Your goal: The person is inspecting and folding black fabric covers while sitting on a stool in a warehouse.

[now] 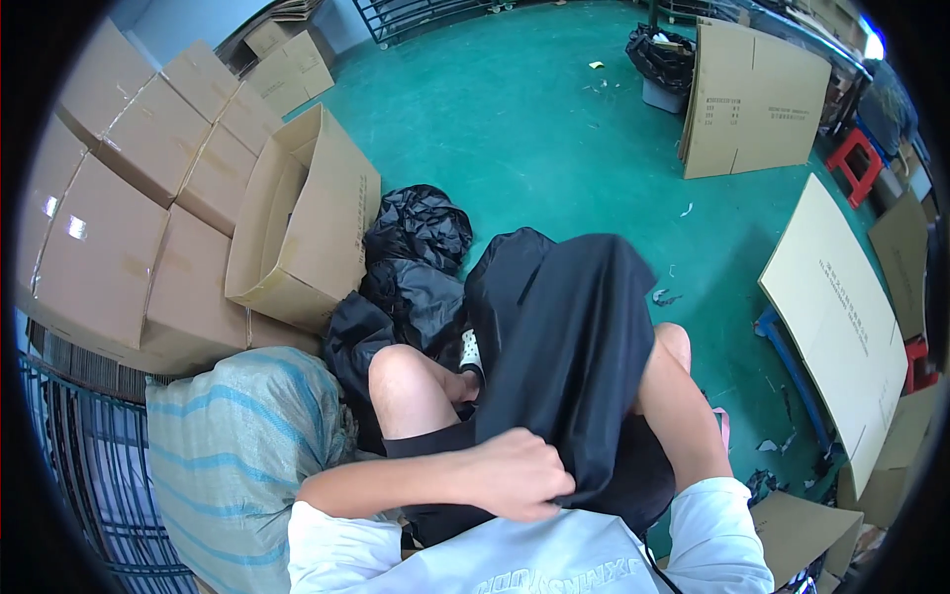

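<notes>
- Green painted floor (554, 129) fills the upper middle of the frame, dotted with small scraps.
- Brown cardboard boxes (104, 247) stand stacked at the upper left; an open cardboard carton (333, 218) stands tilted beside them.
- Crumpled black material (421, 297) lies in a heap right of the carton, just left of centre.
- Black cloth (564, 317), smooth and slightly shiny, drapes over the seated person's lap at the centre, its upper end raised in a rounded peak.
- Left hand (520, 477), at the lower centre, has its fingers curled closed on the cloth's lower edge.
- Right forearm runs up from the lower right behind the cloth; the right hand is hidden, so its grip cannot be told.
- Blue-striped woven sack (233, 445) bulges at the lower left.
- Flattened cardboard (757, 104) leans at the upper right, near a red stool (857, 166).
</notes>
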The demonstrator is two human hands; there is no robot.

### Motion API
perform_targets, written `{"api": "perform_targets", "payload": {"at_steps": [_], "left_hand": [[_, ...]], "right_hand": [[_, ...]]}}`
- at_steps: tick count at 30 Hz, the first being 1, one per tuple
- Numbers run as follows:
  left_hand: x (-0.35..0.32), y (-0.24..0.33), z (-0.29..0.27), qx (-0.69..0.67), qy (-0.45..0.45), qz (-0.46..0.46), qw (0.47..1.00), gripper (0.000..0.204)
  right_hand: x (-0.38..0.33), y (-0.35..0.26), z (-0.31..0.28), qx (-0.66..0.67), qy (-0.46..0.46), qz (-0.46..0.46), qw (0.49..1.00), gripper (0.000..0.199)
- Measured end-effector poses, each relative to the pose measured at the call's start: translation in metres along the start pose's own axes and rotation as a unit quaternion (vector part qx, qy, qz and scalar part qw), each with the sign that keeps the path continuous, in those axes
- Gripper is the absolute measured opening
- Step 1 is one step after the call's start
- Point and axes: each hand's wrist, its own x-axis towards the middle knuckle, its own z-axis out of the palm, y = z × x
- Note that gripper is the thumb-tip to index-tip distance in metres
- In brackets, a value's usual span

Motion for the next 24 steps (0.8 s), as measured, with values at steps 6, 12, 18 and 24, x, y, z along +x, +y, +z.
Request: {"api": "perform_targets", "payload": {"at_steps": [6,12,18,24], "left_hand": [[0.018,0.001,0.065,-0.086,-0.06,0.038,0.994,0.021],[0.018,-0.029,0.089,-0.086,-0.089,0.04,0.991,0.029],[-0.003,-0.118,0.005,-0.526,0.36,-0.03,0.77,0.014],[0.015,-0.232,-0.005,-0.609,0.469,-0.28,0.575,0.056]], "right_hand": [[-0.016,-0.002,-0.014,0.075,-0.035,-0.018,0.996,0.076],[-0.04,0.001,-0.025,0.149,-0.078,-0.041,0.985,0.08],[-0.008,-0.05,-0.017,0.223,-0.109,-0.07,0.966,0.084],[0.019,-0.071,0.015,0.296,-0.165,-0.088,0.937,0.088]]}}
